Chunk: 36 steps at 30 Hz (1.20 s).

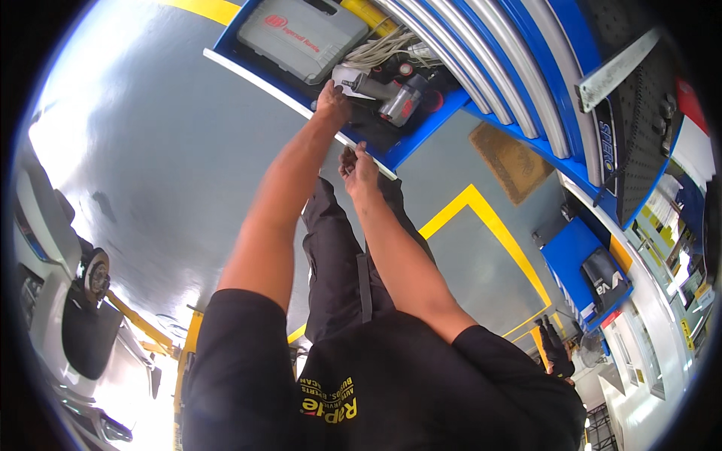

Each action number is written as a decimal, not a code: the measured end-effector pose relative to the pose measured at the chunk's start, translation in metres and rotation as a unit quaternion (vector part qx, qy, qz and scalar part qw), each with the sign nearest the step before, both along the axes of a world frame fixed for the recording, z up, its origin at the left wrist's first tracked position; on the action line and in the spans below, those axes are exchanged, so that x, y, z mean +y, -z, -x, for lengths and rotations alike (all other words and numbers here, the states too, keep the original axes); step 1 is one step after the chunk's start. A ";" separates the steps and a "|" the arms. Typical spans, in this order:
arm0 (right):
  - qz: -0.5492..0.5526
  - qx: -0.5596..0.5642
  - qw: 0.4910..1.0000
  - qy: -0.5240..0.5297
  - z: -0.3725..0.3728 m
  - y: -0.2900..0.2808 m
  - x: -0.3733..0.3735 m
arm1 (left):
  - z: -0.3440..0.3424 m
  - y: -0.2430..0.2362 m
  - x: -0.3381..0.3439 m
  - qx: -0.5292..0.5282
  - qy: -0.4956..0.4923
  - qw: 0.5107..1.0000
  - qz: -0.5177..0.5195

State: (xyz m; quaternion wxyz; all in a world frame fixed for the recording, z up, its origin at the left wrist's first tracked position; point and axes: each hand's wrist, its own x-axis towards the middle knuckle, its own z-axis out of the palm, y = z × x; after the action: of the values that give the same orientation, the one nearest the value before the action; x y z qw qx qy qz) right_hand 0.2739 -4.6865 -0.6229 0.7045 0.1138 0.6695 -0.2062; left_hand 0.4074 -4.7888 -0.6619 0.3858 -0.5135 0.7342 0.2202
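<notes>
An open blue drawer [421,143] with a white front edge lies ahead of me. My left hand [333,103] reaches over that edge with curled fingers, beside a crumpled white sheet [352,78] and the nose of a grey impact wrench [404,101]. What the left fingers hold, if anything, is hidden. Closer to me, at the drawer's outer edge, my right hand [361,171] is closed with its fingers bent inward. Something small and dark shows at its fingertips, too small to name.
The drawer also holds a grey tool case [301,37], a bundle of pale cable [383,49] and a yellow item [370,15]. Closed drawers of the blue cabinet [519,75] rise to the right. A brown mat [510,161] lies on the grey floor; a car [53,263] stands left.
</notes>
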 end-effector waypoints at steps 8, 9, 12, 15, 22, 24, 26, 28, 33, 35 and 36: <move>0.117 -0.116 0.985 0.045 0.028 0.092 -0.107 | -0.068 -0.223 -0.018 0.206 -0.310 0.916 0.149; 0.116 -0.046 0.991 -0.054 0.015 0.061 -0.109 | -0.086 -0.238 0.029 0.204 -0.393 0.876 0.194; 0.232 0.029 0.969 -0.076 0.069 0.066 -0.119 | -0.093 -0.325 0.148 0.284 -0.625 0.712 0.149; 0.302 0.114 0.881 -0.345 0.005 -0.026 -0.102 | -0.036 -0.369 0.327 0.261 -0.804 0.482 0.230; 0.308 -0.094 0.469 -0.822 -0.107 -0.220 0.241 | 0.094 -0.418 0.643 0.260 -0.878 -0.116 0.386; 0.269 -0.274 0.230 -0.894 -0.122 -0.301 0.421 | 0.132 -0.445 0.727 0.147 -0.859 -0.179 0.456; 0.170 -0.398 0.027 -0.901 -0.122 -0.343 0.545 | 0.150 -0.416 0.776 0.092 -0.823 -0.276 0.489; 0.082 -0.462 -0.014 -0.883 -0.114 -0.377 0.661 | 0.151 -0.432 0.862 0.047 -0.786 -0.345 0.510; 0.065 -0.514 -0.077 -0.852 -0.144 -0.427 0.862 | 0.121 -0.497 1.044 0.115 -0.721 -0.417 0.542; 0.143 -0.517 -0.090 -0.839 -0.168 -0.424 0.938 | 0.100 -0.487 1.113 0.113 -0.715 -0.391 0.568; 0.185 -0.518 -0.095 -0.830 -0.185 -0.421 0.980 | 0.085 -0.477 1.146 0.091 -0.730 -0.342 0.584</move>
State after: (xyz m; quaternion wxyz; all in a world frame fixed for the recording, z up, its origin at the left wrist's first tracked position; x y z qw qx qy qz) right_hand 0.4584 -3.7070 -0.2020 -0.4722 0.5896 0.3719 -0.5395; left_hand 0.3225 -3.6425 -0.1853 0.6594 0.5661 0.4624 0.1760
